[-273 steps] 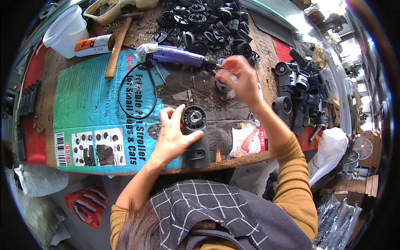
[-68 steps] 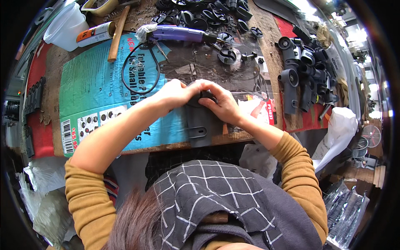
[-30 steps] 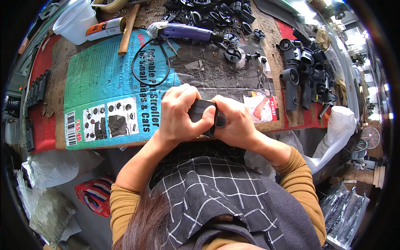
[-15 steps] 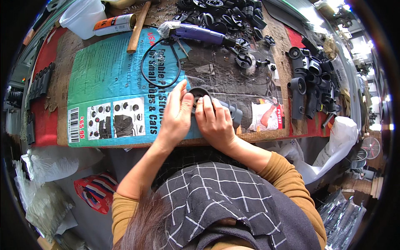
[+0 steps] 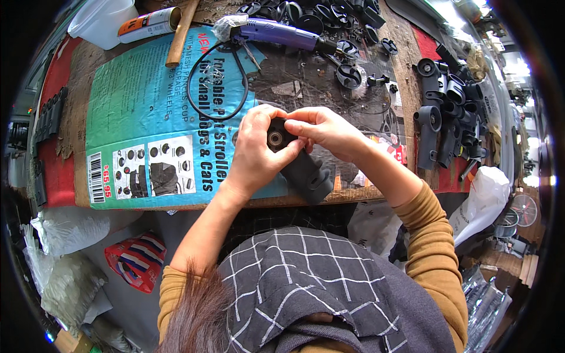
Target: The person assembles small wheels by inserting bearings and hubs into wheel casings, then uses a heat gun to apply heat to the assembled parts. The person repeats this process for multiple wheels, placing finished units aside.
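A dark grey plastic fitting [image 5: 310, 179] lies between my hands over the front of the bench, its open, notched end pointing toward me and right. A ring-shaped metal piece [image 5: 275, 138] shows in the middle of its round end. Wrapped around the left side of that round end is my left hand [image 5: 254, 154], thumb pressed to the near side. My right hand [image 5: 329, 132] pinches the far right rim with thumb and fingers. Whether a small piece sits inside the right-hand pinch is hidden.
A purple power screwdriver [image 5: 282, 36] with a looped black cord [image 5: 244, 88] lies beyond my hands on flattened blue cardboard [image 5: 135, 88]. Black plastic parts [image 5: 312, 20] heap behind it; grey fittings [image 5: 432, 120] pile at right. A hammer handle [image 5: 182, 32], spray can [image 5: 149, 25] and tub [image 5: 103, 23] stand far left.
My right hand has gone from lying over the fitting to pinching its rim. The left hand has curled around the round end. The fitting's notched end has swung toward me.
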The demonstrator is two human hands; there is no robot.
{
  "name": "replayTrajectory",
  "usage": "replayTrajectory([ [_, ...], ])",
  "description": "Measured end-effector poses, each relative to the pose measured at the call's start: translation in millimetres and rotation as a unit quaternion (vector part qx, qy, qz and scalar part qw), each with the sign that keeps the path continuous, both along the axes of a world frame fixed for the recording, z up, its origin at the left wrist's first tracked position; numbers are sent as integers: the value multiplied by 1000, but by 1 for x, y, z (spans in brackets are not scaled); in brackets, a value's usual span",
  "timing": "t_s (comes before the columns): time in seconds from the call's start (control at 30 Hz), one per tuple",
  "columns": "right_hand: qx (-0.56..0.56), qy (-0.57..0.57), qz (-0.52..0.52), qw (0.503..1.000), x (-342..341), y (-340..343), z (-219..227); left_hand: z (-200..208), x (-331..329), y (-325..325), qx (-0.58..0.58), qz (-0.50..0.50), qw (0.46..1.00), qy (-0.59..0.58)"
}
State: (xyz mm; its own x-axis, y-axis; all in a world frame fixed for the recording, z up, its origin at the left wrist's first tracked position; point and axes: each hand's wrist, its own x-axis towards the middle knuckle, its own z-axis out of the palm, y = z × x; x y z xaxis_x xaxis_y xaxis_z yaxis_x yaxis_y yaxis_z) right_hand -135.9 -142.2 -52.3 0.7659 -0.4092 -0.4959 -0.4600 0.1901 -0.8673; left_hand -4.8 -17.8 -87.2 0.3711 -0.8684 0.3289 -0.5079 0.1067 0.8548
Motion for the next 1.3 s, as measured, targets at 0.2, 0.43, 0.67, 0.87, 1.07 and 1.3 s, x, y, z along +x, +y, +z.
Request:
replayTrajectory([
  [0.2, 112, -7, -13, 994, -1, 0, -5, 3, 21, -7, 13, -98, 994, 35],
  [0.43, 106, -43, -85, 990, -7, 22, -13, 1, 24, -6, 19, -139, 990, 23],
  [0.67, 61, -86, -84, 991, -9, 32, -18, 10, 2, 12, 74, -35, 997, -11],
  [0.87, 13, -83, -131, 988, -5, 28, -21, 8, 5, -8, 48, -61, 997, 1],
  [1.07, -38, -97, -121, 987, -16, 27, -17, 10, 3, -7, 77, -82, 993, 26],
  [1.3, -345, -36, -251, 904, -84, -25, -6, 11, -9, -28, 69, -75, 994, 24],
])
